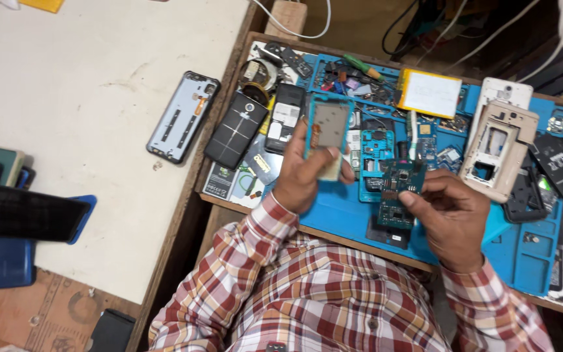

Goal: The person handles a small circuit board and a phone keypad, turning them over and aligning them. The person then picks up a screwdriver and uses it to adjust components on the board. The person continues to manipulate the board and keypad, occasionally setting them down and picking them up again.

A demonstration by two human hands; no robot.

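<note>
- Gripping a teal-edged phone frame (328, 127) upright, the left hand (304, 173) has its fingers wrapped round the frame's lower end, thumb pressed on its front face, above the blue work mat (522, 251).
- The right hand (451, 215) pinches a dark green circuit board (400, 192) between thumb and forefinger, holding it just beside the frame and over the mat's near edge.
- Both forearms wear red, white and yellow checked sleeves (275, 261).
- Loose parts crowd the mat: a beige phone chassis (500, 146) to the right, a yellow-rimmed battery pack (430, 93) at the far side, small boards and screws between them.
- A black phone back cover (237, 128) lies at the mat's left edge.
- A grey phone back shell (184, 116) rests apart on the white table (86, 98).
- White cables (307, 29) trail past the far edge.
</note>
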